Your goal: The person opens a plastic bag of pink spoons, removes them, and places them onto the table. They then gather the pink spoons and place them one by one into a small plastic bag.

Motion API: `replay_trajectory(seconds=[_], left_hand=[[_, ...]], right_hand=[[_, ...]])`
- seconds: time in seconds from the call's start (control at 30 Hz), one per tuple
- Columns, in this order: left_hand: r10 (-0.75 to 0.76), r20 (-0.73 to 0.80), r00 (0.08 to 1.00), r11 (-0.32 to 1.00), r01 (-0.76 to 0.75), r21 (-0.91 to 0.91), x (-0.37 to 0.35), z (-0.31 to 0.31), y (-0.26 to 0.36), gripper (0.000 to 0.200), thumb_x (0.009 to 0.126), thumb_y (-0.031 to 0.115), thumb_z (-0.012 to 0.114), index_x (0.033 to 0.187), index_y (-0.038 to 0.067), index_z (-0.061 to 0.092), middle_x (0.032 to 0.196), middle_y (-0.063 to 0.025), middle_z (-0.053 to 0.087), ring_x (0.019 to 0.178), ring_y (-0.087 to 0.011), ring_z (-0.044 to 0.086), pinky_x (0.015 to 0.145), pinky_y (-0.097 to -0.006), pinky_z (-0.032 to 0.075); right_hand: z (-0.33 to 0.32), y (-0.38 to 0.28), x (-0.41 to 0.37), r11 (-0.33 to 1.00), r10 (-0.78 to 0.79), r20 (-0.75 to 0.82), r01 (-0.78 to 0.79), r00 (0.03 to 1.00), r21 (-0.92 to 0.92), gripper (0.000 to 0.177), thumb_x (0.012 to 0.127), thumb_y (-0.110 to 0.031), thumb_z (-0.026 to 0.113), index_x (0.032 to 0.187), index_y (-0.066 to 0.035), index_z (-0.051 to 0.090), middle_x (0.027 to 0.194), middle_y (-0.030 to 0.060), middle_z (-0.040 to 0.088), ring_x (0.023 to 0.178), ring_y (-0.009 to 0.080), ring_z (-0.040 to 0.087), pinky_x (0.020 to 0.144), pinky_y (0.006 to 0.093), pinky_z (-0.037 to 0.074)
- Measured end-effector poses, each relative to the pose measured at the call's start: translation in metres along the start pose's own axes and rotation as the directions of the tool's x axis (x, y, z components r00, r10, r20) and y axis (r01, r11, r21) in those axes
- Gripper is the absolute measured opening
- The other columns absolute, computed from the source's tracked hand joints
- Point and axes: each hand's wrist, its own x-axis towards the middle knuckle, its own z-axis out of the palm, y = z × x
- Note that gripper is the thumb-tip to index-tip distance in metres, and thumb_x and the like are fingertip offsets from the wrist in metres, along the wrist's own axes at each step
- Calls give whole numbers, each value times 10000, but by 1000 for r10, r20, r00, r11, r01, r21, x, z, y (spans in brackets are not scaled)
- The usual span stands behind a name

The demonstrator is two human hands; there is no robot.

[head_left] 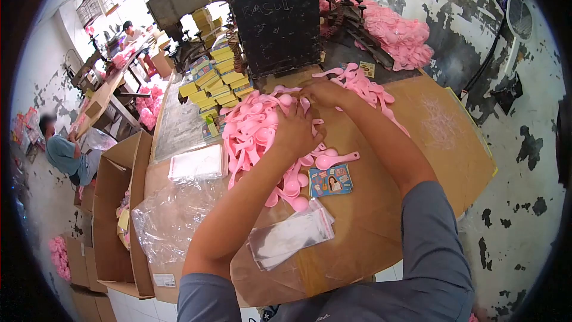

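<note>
A heap of pink plastic spoons (pixel 247 128) lies on the cardboard-covered table. My left hand (pixel 296 128) rests on the heap's right side, palm down, fingers spread over the spoons. Just beyond it, my right hand (pixel 325 92) has its fingers bent down on a pink spoon (pixel 305 105) at the heap's back edge; its fingertips are partly hidden. More pink spoons (pixel 369 88) lie behind my right wrist. Nearer to me are a blue printed card stack (pixel 331 180) and clear plastic sleeves (pixel 292 237).
Stacked yellow-edged card bundles (pixel 214 77) stand back left, beside a black machine panel (pixel 277 27). Another pink spoon pile (pixel 396 33) sits back right. Left are clear bags (pixel 198 164), crumpled film (pixel 173 220) and an open carton (pixel 143 214). Two people are in the left background.
</note>
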Motion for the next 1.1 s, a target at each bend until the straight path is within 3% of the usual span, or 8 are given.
replay_trajectory(seconds=[0.1, 0.2, 0.3, 0.4, 0.7, 0.8, 0.93, 1.1], left_hand=[[-31, 114, 993, 999, 28, 26, -4, -15, 0, 799, 941, 605, 499, 1432, -26, 518, 1550, -248, 439, 1476, -385, 376, 1135, -738, 243], [-29, 191, 981, 999, 25, 25, -8, -22, -6, 793, 936, 594, 520, 1448, -12, 504, 1576, -246, 408, 1483, -385, 369, 1143, -730, 243], [-45, 180, 983, 999, 50, -20, -8, -16, -11, 788, 930, 584, 531, 1464, 6, 492, 1592, -231, 396, 1488, -381, 364, 1149, -729, 239], [-32, 123, 992, 999, 32, 5, -10, -8, -14, 770, 925, 569, 542, 1468, 25, 497, 1594, -213, 403, 1485, -373, 371, 1148, -737, 232], [-32, 175, 984, 999, 30, 16, -9, -15, -13, 722, 908, 550, 562, 1417, 38, 535, 1577, -186, 434, 1465, -344, 407, 1110, -749, 274], [-26, 122, 992, 1000, 24, 19, -10, -8, -15, 742, 907, 565, 562, 1427, 37, 533, 1596, -188, 408, 1474, -348, 396, 1126, -744, 263], [-44, 160, 986, 998, 50, -38, -12, -16, -14, 787, 905, 582, 564, 1465, 32, 505, 1622, -192, 368, 1490, -354, 372, 1151, -732, 247], [-30, 216, 976, 999, 34, -14, -12, -25, -16, 812, 899, 569, 587, 1498, 33, 475, 1639, -190, 340, 1503, -347, 351, 1170, -706, 257]], right_hand=[[-12, 0, 1, 944, 275, 186, -229, 943, -236, 371, 828, -94, 697, 1199, -99, 720, 1341, 154, 635, 1257, 338, 582, 1034, 444, 477], [-36, -28, -2, 846, 314, 78, -241, 946, -475, 339, 844, -101, 682, 1180, -80, 722, 1257, 151, 674, 1180, 359, 622, 1022, 445, 485], [-23, -25, 0, 961, 41, -112, -8, 993, 278, 292, 820, -135, 719, 1102, -64, 750, 1212, 158, 691, 1154, 339, 644, 972, 450, 503], [-37, -29, -15, 952, 104, 157, -144, 982, 270, 285, 813, -144, 729, 1076, -38, 749, 1115, 167, 712, 1086, 353, 665, 941, 456, 512], [-48, 7, -45, 865, 299, -176, -344, 938, -366, 257, 758, -157, 766, 994, -59, 738, 1070, 183, 699, 1037, 362, 661, 912, 477, 515], [-42, -24, -41, 998, 60, -215, -52, 975, 43, 259, 780, -173, 776, 1003, -51, 729, 1054, 191, 689, 1037, 358, 653, 900, 471, 516], [-37, -71, -49, 948, 107, 110, -135, 988, 287, 298, 849, -246, 762, 1062, -41, 722, 1058, 175, 696, 1013, 344, 658, 909, 453, 516], [-76, -71, -67, 957, 214, 241, -253, 947, 144, 296, 889, -239, 696, 1119, -53, 713, 1074, 172, 703, 1007, 344, 666, 902, 447, 514]])
